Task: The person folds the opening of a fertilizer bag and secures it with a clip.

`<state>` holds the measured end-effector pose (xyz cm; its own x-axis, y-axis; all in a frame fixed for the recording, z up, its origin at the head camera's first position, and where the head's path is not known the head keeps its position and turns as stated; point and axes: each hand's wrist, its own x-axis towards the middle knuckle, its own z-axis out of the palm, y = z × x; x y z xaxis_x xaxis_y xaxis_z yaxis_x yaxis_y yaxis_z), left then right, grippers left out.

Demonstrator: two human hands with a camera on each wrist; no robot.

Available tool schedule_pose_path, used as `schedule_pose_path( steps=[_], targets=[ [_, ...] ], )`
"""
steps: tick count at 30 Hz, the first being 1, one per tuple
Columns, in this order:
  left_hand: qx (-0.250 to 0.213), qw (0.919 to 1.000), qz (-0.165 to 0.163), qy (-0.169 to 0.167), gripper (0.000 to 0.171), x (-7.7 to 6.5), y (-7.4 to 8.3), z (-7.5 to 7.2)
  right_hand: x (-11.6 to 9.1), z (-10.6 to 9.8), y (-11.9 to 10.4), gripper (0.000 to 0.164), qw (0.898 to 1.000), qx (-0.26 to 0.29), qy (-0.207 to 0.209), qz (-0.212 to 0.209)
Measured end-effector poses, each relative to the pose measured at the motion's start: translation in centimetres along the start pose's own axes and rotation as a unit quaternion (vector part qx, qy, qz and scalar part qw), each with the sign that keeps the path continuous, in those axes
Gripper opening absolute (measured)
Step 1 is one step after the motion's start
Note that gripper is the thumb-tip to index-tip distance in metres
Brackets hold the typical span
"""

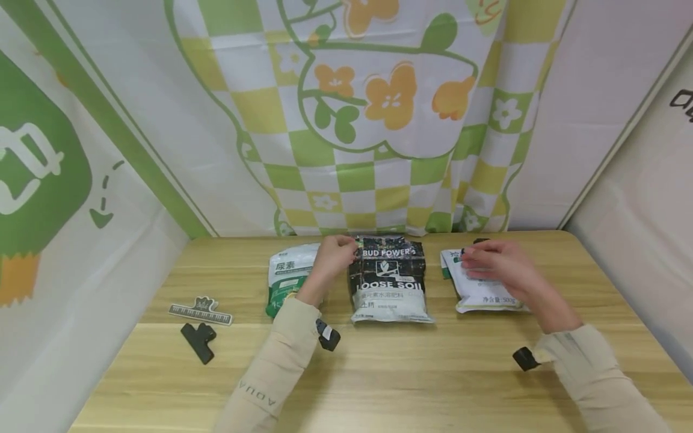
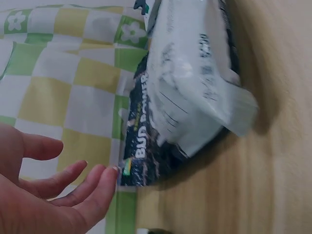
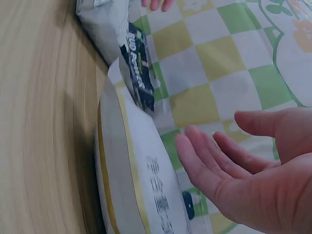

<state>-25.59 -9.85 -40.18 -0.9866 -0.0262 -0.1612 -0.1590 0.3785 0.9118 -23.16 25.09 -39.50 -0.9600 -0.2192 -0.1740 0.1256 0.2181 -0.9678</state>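
Note:
A black and silver bag (image 1: 387, 287) printed "LOOSE SOIL" lies on the table at the centre. My left hand (image 1: 329, 267) is at its upper left corner; in the left wrist view the fingers are loosely bent, a fingertip beside the bag's edge, nothing gripped. Partly behind my left forearm lies a white and green bag (image 1: 285, 273). Farther right, a white bag (image 1: 479, 293) has its top folded over. Over it hovers my right hand (image 1: 506, 270), its fingers relaxed and holding nothing. Behind that hand shows a dark piece (image 1: 480, 241), its kind partly hidden.
On the table's left lie a piano-patterned clip (image 1: 200, 311) and a black clip (image 1: 199, 341). A checkered, flowered curtain (image 1: 357, 174) hangs along the table's back edge. White printed sheets (image 1: 644, 198) enclose both sides.

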Motion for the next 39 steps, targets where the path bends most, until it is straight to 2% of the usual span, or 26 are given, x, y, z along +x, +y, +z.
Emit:
schedule_pose_path(
  steps=[6, 13, 17, 22, 26, 31, 39],
  targets=[
    [0.041, 0.9991, -0.008, 0.002, 0.043, -0.5, -1.5, 0.2, 0.5, 1.8, 0.4, 0.059, 0.999, 0.020, -0.035, 0.013],
    [0.042, 0.9990, -0.015, 0.000, 0.045, -0.9, -2.5, 0.7, 1.5, 3.9, 1.3, 0.060, 0.997, 0.050, -0.053, 0.035],
    [-0.005, 0.9991, -0.040, -0.014, 0.050, -1.1, -2.8, 0.8, 1.8, 5.1, 1.7, 0.059, 0.996, 0.054, -0.057, 0.048],
    [-0.084, 0.9929, -0.077, -0.034, 0.056, -1.1, -3.0, 0.8, 2.1, 6.5, 1.7, 0.058, 0.996, 0.036, -0.060, 0.061],
    [-0.115, 0.9879, -0.097, -0.037, 0.060, -1.1, -3.3, 0.8, 2.0, 7.2, 1.7, 0.061, 0.994, 0.012, -0.077, 0.080],
    [-0.137, 0.9832, -0.116, -0.032, 0.057, -1.1, -3.6, 1.0, 2.0, 8.2, 1.9, 0.068, 0.991, -0.004, -0.094, 0.094],
    [-0.178, 0.9730, -0.144, -0.030, 0.040, -1.2, -3.0, 1.5, 2.8, 9.6, 2.1, 0.031, 0.993, -0.056, -0.030, 0.095]
  ],
)
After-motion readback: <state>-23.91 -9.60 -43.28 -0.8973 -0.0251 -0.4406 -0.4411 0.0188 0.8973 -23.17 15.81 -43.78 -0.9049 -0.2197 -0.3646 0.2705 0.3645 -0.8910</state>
